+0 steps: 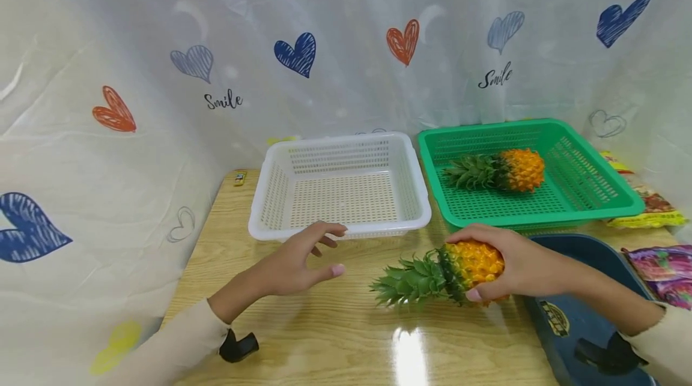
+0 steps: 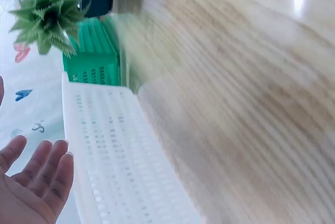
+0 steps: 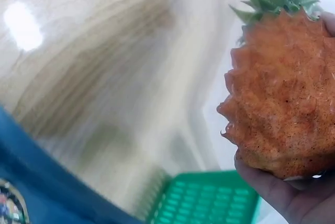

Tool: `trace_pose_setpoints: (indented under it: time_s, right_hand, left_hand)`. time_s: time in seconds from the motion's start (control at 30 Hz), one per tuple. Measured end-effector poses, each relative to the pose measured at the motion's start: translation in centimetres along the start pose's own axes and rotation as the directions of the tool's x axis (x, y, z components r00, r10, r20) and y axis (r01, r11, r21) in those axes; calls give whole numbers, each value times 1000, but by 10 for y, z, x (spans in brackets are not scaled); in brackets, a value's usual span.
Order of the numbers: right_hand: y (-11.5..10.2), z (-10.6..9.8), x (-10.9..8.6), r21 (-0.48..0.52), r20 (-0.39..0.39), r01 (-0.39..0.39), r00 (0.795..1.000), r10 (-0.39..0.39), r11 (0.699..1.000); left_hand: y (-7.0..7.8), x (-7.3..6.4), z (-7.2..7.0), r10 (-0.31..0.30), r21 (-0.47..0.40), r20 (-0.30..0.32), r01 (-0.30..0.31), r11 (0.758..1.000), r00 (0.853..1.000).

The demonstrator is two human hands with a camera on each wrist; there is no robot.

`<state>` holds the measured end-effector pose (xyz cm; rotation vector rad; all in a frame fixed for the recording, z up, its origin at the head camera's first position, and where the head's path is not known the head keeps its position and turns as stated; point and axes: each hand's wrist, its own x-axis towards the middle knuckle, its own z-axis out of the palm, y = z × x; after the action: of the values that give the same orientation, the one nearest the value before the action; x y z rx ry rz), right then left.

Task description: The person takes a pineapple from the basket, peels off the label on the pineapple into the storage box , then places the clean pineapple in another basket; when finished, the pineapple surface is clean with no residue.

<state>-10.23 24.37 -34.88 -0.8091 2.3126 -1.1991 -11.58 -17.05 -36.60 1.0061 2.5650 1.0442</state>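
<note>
Right hand (image 1: 519,266) has its fingers (image 1: 476,293) curled round the orange body of a pineapple (image 1: 449,272), held lying sideways just over the table (image 1: 335,326), leaves pointing left. Left hand (image 1: 300,263) is spread open and holding nothing, hovering near the white basket (image 1: 340,185). Second pineapple (image 1: 500,171) sits in the green basket (image 1: 589,188).

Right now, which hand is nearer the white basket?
Left. The left hand hovers open just in front of the white basket, close to its front rim. The right hand grips a pineapple off to the basket's right.
</note>
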Motion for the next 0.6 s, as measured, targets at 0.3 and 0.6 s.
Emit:
trace_pose_setpoints:
  time_s: [0.3, 0.6]
  right_hand:
    - [-11, -27, -20, -25, -19, 14, 1000, -14, 1000]
    - [-27, -48, -22, -79, -89, 19, 996, -26, 997]
  left_hand:
    - [-15, 3, -13, 57, 135, -177, -33, 990, 983]
    - [-29, 10, -20, -20, 181, -142, 45, 982, 990]
